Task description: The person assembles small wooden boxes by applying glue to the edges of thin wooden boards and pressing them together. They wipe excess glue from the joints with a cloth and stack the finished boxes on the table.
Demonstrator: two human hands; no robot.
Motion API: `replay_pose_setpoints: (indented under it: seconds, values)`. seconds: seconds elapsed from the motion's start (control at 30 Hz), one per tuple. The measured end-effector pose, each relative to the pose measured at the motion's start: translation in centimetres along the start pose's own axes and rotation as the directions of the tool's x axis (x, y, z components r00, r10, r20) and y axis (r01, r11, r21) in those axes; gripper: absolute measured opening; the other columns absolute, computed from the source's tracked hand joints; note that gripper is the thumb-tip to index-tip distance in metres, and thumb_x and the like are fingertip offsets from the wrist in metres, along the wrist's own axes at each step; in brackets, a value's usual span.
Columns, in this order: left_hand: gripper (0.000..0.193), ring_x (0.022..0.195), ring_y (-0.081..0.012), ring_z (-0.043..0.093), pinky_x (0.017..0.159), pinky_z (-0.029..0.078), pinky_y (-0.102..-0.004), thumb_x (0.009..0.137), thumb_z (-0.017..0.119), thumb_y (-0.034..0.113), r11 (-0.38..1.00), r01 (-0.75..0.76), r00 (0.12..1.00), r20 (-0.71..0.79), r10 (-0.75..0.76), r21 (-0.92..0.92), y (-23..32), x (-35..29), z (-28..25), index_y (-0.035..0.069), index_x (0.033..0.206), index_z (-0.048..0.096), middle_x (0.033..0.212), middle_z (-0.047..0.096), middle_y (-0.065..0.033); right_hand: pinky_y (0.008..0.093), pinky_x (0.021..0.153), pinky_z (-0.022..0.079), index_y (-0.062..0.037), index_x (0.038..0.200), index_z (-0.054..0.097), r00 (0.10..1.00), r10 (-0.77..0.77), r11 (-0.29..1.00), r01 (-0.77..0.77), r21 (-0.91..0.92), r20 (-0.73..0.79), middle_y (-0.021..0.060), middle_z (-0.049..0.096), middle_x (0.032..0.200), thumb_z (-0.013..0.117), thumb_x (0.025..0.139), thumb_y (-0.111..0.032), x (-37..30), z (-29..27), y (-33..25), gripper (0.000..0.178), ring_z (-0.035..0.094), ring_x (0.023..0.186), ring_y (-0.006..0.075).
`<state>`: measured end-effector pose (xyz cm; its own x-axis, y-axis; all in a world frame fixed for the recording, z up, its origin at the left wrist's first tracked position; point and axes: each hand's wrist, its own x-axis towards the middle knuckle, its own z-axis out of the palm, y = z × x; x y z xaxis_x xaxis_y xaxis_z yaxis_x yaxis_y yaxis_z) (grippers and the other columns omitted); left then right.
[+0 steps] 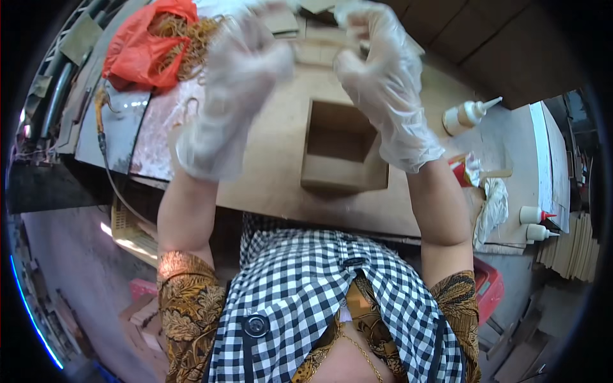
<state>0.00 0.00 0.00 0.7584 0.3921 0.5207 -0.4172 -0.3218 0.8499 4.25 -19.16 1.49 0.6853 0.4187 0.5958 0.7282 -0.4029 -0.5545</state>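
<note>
So both hands are up over the far side of the tabletop (271, 163), in thin see-through gloves. The left hand (239, 83) is pretty motion-blurred, fingers curled in, and the right hand (386, 73) is kinda mirroring it, thumb and fingers bent toward each other. There's what looks like a thin tan band (314, 64) spanning the gap between them, but it's blurry, so can't really tell how either one is gripping it.

The open brown box (335, 153) sits on the tabletop just below that gap, hollow side up, with the right wrist hanging over near its right edge. Off to the left there's a red plastic bag (137, 57) with a heap of tan loops (195, 38) spilling out, close to the left hand. Over on the right, a white squeeze bottle (463, 117) is lying tipped over, with a crumpled white sheet (493, 210) nearer the person, who's wearing a black-and-white checked apron (294, 281).
</note>
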Motion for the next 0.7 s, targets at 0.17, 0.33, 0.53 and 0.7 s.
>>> replay_pose_setpoints:
  seconds: [0.17,0.33,0.53,0.7]
  values:
    - [0.072,0.125,-0.0188,0.048,0.097,0.049,-0.0338,0.084,0.061,-0.005,0.901,-0.305,0.866,-0.304,0.397,0.308,-1.3,-0.4,1.1,0.005,0.149,0.031,0.14,0.043,-0.0155,0.0336,0.094,0.048,-0.0033,0.113,0.059,0.998,-0.033,0.999,0.032,-0.032,-0.044,0.0149,0.066,0.107,0.055,0.077,0.001,-3.3,-2.0,-1.8,0.037,0.064,0.103,0.0282]
    - [0.078,0.147,-0.0319,0.024,0.121,0.009,-0.0466,0.066,0.053,0.004,0.642,-0.334,0.925,0.111,0.363,0.69,1.6,-8.9,-1.8,0.013,0.143,0.048,0.148,0.043,-0.016,0.038,0.102,0.042,0.0002,0.121,0.053,0.98,0.19,0.973,-0.196,0.122,0.056,0.0161,0.062,0.118,0.049,0.073,0.002,-10.0,-7.0,2.7,0.048,0.059,0.113,0.0254]
    - [0.084,0.149,-0.0301,0.022,0.122,0.01,-0.0438,0.065,0.045,-0.005,0.892,-0.066,0.915,0.384,-0.125,0.448,3.0,-14.2,-2.5,0.001,0.147,0.036,0.154,0.038,-0.0147,0.039,0.112,0.031,0.0031,0.129,0.05,0.872,0.444,0.78,-0.489,0.39,0.204,0.0138,0.051,0.136,0.046,0.071,0.002,-14.9,-8.1,3.3,0.058,0.049,0.127,0.0245]
    - [0.09,0.151,-0.0318,0.013,0.122,0.008,-0.0432,0.064,0.045,-0.007,0.97,0.077,0.895,0.413,-0.169,0.229,0.9,-13.2,-1.5,0.006,0.152,0.03,0.158,0.03,-0.0149,0.0395,0.112,0.032,0.0015,0.139,0.044,0.86,0.467,0.737,-0.508,0.446,0.208,0.0131,0.051,0.137,0.054,0.073,-0.011,-14.4,-6.4,4.2,0.068,0.049,0.13,0.0259]
